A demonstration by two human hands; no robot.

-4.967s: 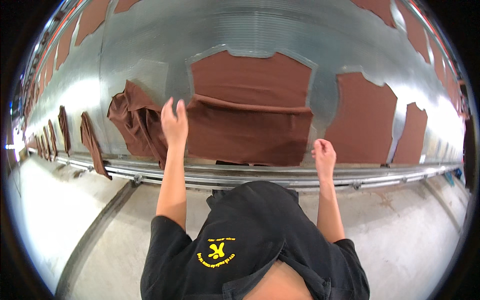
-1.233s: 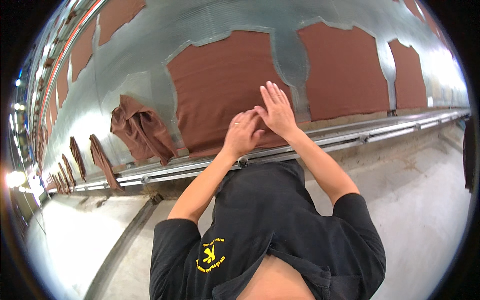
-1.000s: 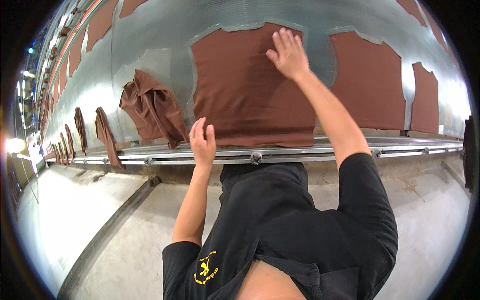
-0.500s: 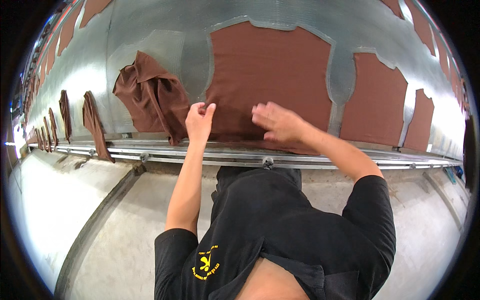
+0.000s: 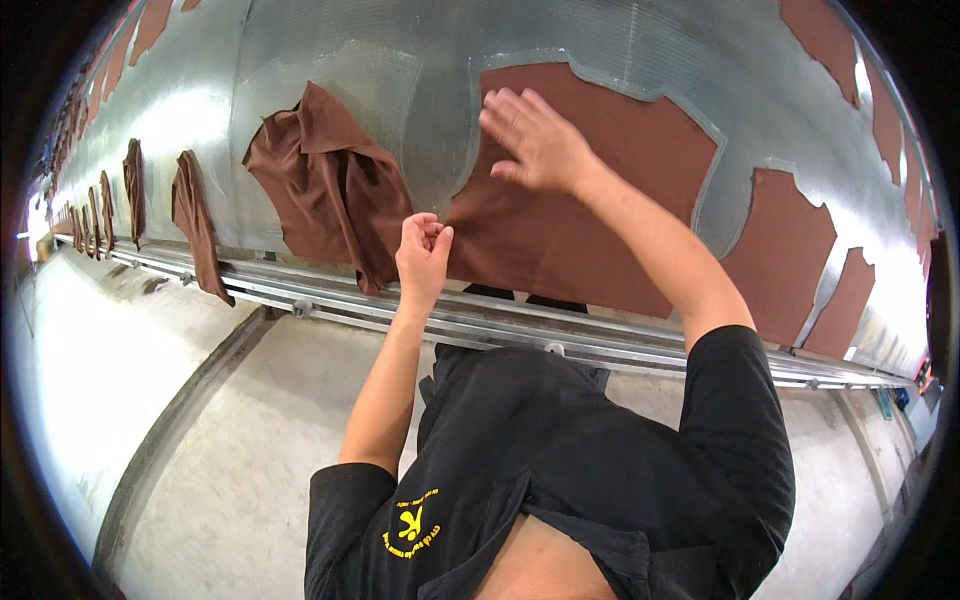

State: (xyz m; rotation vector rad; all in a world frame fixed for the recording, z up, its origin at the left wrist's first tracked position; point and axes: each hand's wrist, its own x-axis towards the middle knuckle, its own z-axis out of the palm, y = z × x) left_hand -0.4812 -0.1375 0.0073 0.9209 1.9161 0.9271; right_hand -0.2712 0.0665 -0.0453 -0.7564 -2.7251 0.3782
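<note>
A large brown cut fabric panel (image 5: 610,200), shaped like a shirt body, lies on the grey metal table (image 5: 440,120) in front of me. At its left edge my left hand (image 5: 423,260) is closed, thumb and fingers pinching the cloth, which creases out from that spot. My right hand (image 5: 538,142) lies open on the panel's upper left part, palm down with fingers stretched. Just left of my left hand sits a crumpled brown fabric piece (image 5: 325,190), folded over itself.
Smaller brown panels (image 5: 785,250) lie flat to the right. Narrow folded brown strips (image 5: 197,220) drape toward the near edge on the left. Metal rails (image 5: 370,312) run along that edge, between the table and my body. Pale concrete floor (image 5: 250,430) lies below.
My right hand has moved up and left across the panel, from its lower middle to its upper left. My left hand stays at the left edge. The view has shifted slightly.
</note>
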